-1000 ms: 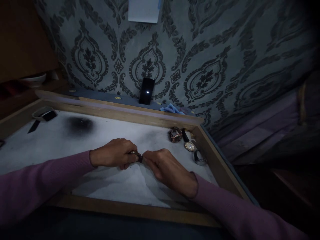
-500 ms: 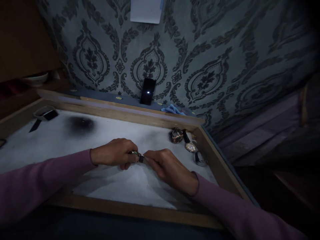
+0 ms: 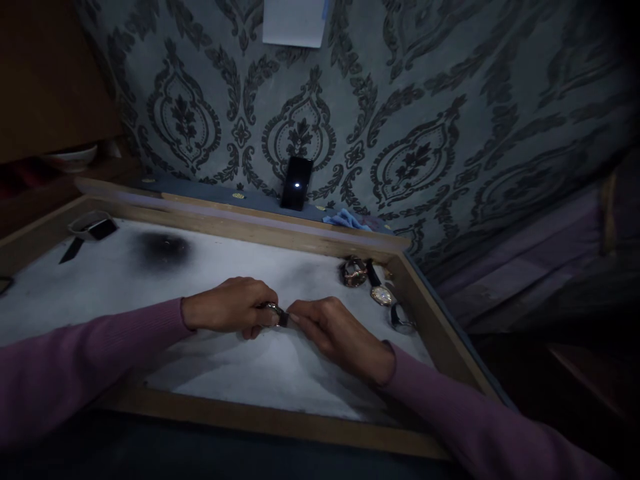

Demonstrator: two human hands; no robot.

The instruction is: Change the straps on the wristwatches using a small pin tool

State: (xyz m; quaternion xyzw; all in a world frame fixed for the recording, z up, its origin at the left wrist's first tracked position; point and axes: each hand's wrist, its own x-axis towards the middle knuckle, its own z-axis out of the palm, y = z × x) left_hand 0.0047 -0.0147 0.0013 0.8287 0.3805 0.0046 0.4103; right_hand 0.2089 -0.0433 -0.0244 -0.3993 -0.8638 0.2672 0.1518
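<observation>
Between my two hands is a wristwatch [image 3: 274,311] with a shiny case and a dark strap, held above the white floor of a shallow wooden tray [image 3: 260,417]. My left hand [image 3: 233,307] is closed round the case, thumb and fingers covering much of it. With thumb and forefinger, my right hand [image 3: 333,333] pinches the end of the dark strap. Most of the watch's face is hidden. To the right lie a dark and gold wristwatch [image 3: 354,272], a black-strapped watch with a round gold face [image 3: 381,295] and a dark-banded watch [image 3: 401,319].
A square-faced watch [image 3: 103,229] lies in the tray's far left corner. Near it is a black smudge [image 3: 163,248] on the white floor. Behind the tray's back edge, a phone [image 3: 297,183] leans on the patterned wall beside a blue cloth [image 3: 346,219].
The watch has turned slightly in my fingers, and the green glint on its case is gone. Both hands stay in nearly the same place.
</observation>
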